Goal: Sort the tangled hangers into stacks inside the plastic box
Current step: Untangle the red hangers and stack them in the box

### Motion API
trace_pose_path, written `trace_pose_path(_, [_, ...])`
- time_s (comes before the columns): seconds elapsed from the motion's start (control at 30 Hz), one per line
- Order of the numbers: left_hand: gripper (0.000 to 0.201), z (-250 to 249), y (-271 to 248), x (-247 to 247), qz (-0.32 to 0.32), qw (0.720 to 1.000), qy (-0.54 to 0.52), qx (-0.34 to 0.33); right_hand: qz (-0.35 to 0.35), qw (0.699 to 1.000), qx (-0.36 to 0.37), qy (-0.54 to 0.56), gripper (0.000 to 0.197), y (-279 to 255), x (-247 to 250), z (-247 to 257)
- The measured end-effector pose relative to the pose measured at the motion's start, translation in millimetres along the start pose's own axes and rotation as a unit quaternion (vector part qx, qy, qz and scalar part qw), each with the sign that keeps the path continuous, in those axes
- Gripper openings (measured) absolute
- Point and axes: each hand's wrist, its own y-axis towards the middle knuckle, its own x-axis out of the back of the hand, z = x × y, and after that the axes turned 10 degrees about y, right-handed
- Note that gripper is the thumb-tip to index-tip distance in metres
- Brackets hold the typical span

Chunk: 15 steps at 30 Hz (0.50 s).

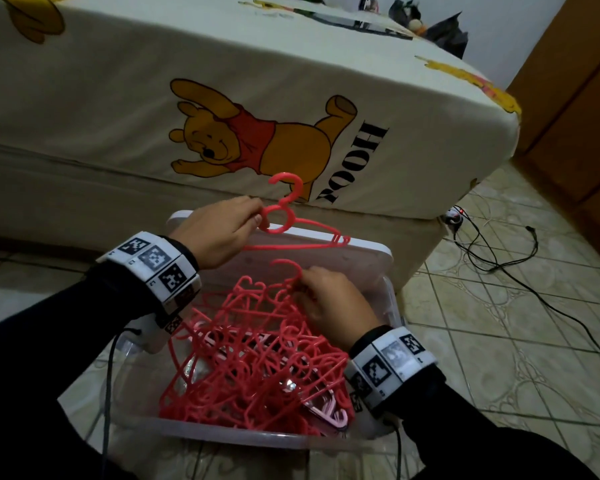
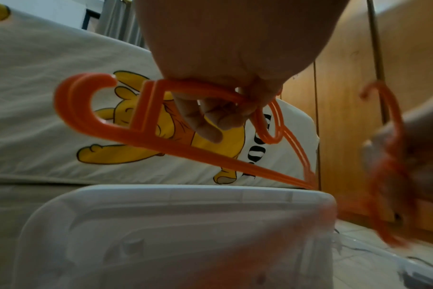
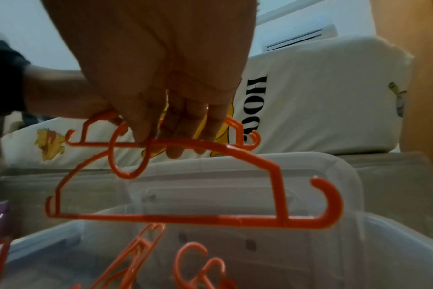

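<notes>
A tangled pile of red hangers fills the clear plastic box on the floor. My left hand pinches a small aligned stack of red hangers by the neck, held above the box's far edge with the hooks pointing up. The left wrist view shows its fingers curled round that stack. My right hand grips one red hanger at the far end of the pile. In the right wrist view this hanger hangs from the curled fingers above the box.
The box's white lid leans behind it against the bed, which has a cartoon-bear sheet. A pink hanger lies in the box's near right corner. Black cables trail over the tiled floor on the right. A wooden wardrobe stands far right.
</notes>
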Motion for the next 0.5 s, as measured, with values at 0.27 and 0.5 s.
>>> trace_pose_path(0.27, [0.034,-13.8,-3.4,-5.7,0.096,0.994,-0.049,-0.028,-0.178,0.983,0.040,0.023,0.012,18.9,30.4,-0.7])
trace_pose_path(0.5, [0.024,-19.4,-5.9,-12.6,0.052,0.996,0.045,-0.064,-0.209,0.974,0.026,0.079,0.011,20.9,35.3,-2.8])
